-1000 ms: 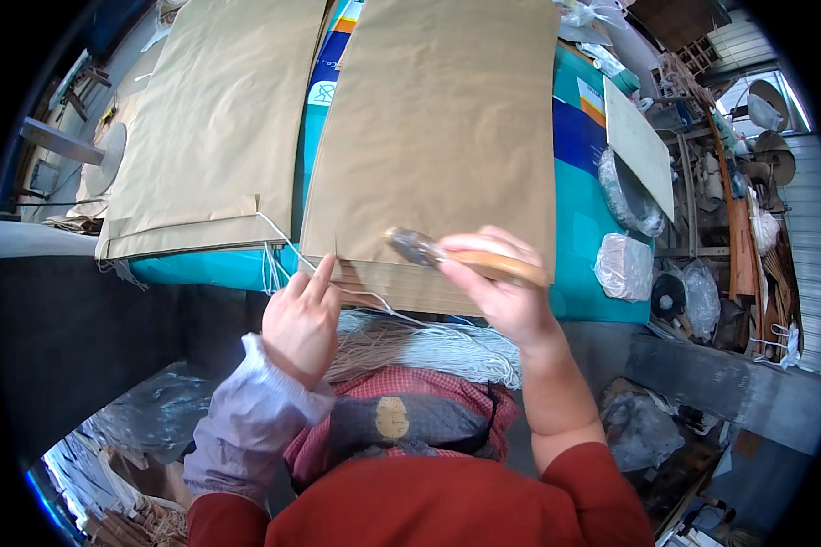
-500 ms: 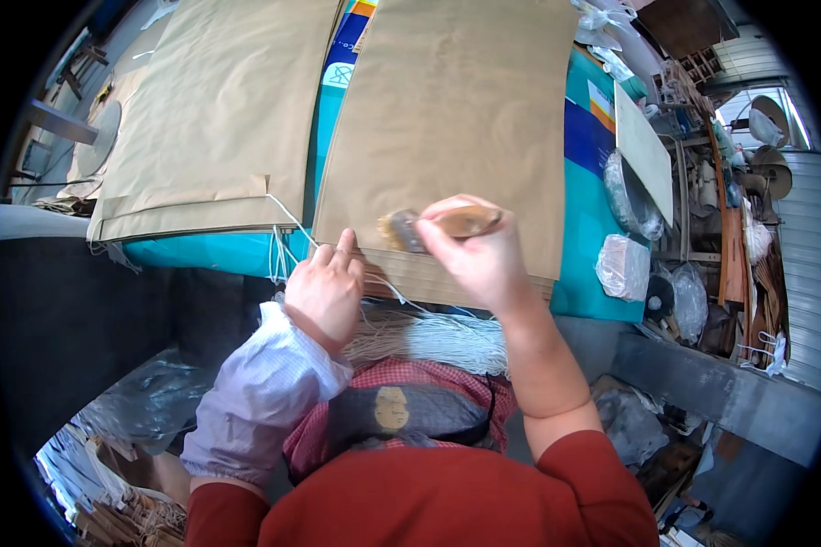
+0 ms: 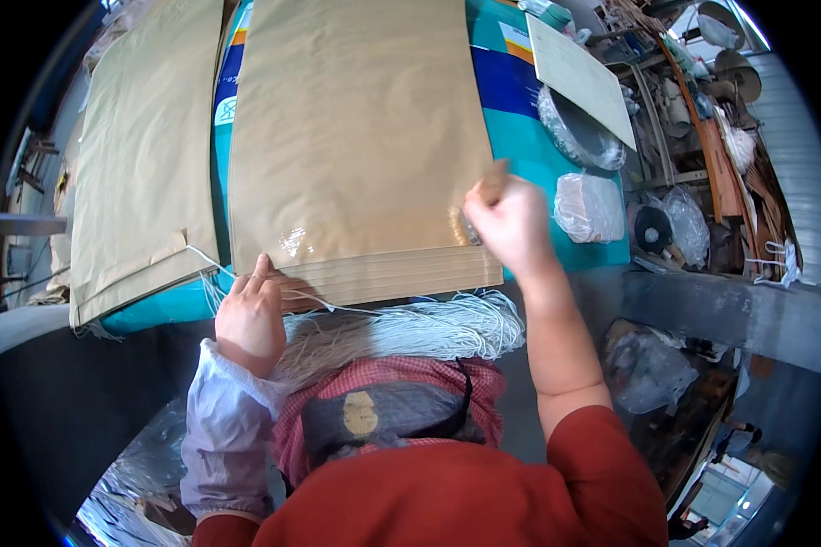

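A stack of brown paper sheets or bags (image 3: pixel 365 118) lies in front of me, its near edges fanned into narrow steps. My right hand (image 3: pixel 515 223) is closed round a flat brush, its wooden handle (image 3: pixel 494 182) sticking up and its pale bristles (image 3: pixel 457 225) on the paper near the right edge. Motion blurs this hand. A shiny wet patch (image 3: pixel 296 242) shows on the paper toward the left. My left hand (image 3: pixel 251 314) rests at the stack's near left corner, index finger stretched onto the paper. White string (image 3: pixel 212 262) passes by its fingers.
Another brown paper stack (image 3: pixel 141 155) with a folded near edge lies left. Beneath is a teal and blue sheet (image 3: pixel 511 109). A bundle of white strings (image 3: pixel 401 328) hangs before me. At right are a plastic-wrapped block (image 3: pixel 589 208), a wrapped round thing (image 3: pixel 579 137) and a pale board (image 3: pixel 579 77).
The brush in my right hand has swept right along the paper's near edge, and a wet sheen shows there. My left hand stays at the corner. The whole view has shifted.
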Tool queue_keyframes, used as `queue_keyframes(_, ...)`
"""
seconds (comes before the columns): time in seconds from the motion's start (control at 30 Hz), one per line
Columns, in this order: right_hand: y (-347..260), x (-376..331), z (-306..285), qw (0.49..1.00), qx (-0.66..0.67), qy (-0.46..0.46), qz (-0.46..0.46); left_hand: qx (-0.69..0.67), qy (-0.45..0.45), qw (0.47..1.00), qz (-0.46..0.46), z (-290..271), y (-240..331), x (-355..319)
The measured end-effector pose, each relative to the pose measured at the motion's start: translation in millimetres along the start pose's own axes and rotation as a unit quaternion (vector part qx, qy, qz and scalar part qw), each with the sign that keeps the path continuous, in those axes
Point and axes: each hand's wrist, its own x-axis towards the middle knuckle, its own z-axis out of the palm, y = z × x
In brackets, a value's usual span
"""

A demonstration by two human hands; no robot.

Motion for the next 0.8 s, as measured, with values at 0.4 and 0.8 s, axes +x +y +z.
queue_keyframes(0.4,99.0,-75.2,-95.9,0.923,-0.346,0.105,-0.130,-0.428,-0.065,0.901,-0.006,-81.3,41.8,-34.3)
queue_keyframes(0.8,-1.5,-82.0,-81.7,0.962,0.218,-0.160,-0.027,-0.147,0.128,0.980,0.044,-129.0,28.4,-25.6)
